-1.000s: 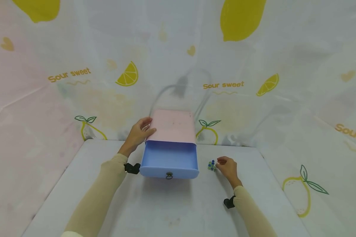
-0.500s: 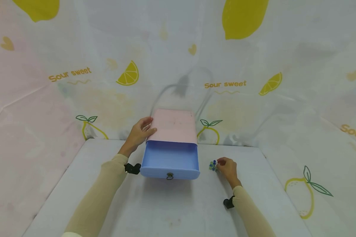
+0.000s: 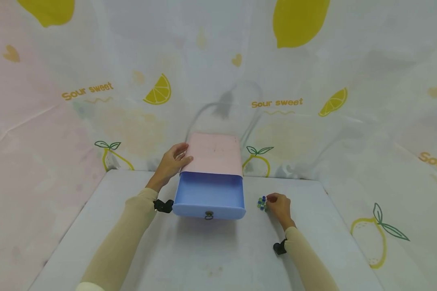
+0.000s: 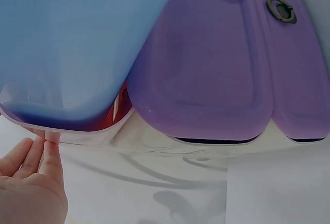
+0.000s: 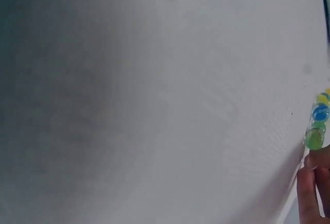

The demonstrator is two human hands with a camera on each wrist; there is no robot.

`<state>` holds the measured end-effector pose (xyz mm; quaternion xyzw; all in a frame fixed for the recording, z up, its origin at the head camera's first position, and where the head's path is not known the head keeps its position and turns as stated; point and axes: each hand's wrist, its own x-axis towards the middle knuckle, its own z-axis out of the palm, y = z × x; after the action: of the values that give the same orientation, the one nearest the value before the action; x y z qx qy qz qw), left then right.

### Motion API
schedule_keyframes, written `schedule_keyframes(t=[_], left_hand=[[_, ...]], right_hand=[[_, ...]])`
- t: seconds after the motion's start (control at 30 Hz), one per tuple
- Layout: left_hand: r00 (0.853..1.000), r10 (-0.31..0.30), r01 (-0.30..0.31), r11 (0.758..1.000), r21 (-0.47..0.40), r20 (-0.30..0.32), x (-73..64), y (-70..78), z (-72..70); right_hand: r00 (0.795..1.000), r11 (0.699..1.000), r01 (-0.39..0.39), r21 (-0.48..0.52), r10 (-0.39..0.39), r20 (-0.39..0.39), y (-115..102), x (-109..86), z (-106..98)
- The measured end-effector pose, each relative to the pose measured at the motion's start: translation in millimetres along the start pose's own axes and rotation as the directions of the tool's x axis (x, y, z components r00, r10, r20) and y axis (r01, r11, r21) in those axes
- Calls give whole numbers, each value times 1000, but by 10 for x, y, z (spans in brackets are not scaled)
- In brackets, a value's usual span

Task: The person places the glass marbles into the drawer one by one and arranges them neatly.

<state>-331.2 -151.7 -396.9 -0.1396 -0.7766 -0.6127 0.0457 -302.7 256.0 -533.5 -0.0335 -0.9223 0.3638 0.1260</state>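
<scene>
A pink-topped drawer cabinet [image 3: 215, 155] stands toward the back of the table, its top blue drawer [image 3: 208, 213] pulled out. No item shows inside that drawer. My left hand [image 3: 170, 165] rests on the cabinet's left side, thumb on the top edge; in the left wrist view its fairly straight fingers [image 4: 50, 162] touch the casing. To the right lies a small cluster of blue and green glass marbles [image 3: 261, 203]. My right hand [image 3: 279, 208] is beside it, fingertips bent against the near marbles; whether they pinch one is hidden. Marbles [image 5: 319, 113] also appear in the right wrist view.
Purple drawers [image 4: 206, 64] with ring pulls sit closed beneath the blue one in the left wrist view. The white table [image 3: 218, 258] meets a lemon-printed cloth [image 3: 211, 72] at the back and sides. A black wrist camera [image 3: 164, 206] sits close to the drawer's left front corner.
The whole scene shifts slightly in the head view. My left hand stays on the cabinet, and my right hand keeps its place by the marbles, with only tiny fingertip movement.
</scene>
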Motion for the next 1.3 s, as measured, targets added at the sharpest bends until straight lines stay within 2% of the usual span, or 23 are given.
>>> schedule_keyframes(t=[0.13,0.17,0.43,0.6,0.8,0.93,1.1,1.2,1.3], left_hand=[[1000,-14,14,1000,8,8,-94,188,6],[1000,-13,13,1000,11,8,-102,195,7],[1000,-1,1,1000,-10,-3,35,-84,-6],[1000,10,-10,1000,4,-13,36,-122,-4],[999,28,-28,1000,10,-15,40,-121,1],[1000,24,-24,1000,16,-19,38,-101,3],[1000,19,-19,1000,16,-19,36,-92,5],[1000,19,-19,1000,13,-17,36,-100,4],[1000,16,-16,1000,12,-18,36,-105,2]], right_hand=[[999,1000,27,10,-27,-29,-9,4,-6],[999,999,38,21,-37,-40,-29,9,-19],[977,977,172,125,-152,-152,-352,79,-200],[963,949,237,206,-201,-181,-553,75,-270],[942,895,320,312,-264,-209,-821,47,-340],[925,838,376,396,-313,-215,-1059,-4,-400],[887,757,460,463,-409,-214,-1499,-197,-562],[871,736,488,469,-448,-203,-1751,-330,-661],[863,724,498,478,-471,-185,-1905,-408,-693]])
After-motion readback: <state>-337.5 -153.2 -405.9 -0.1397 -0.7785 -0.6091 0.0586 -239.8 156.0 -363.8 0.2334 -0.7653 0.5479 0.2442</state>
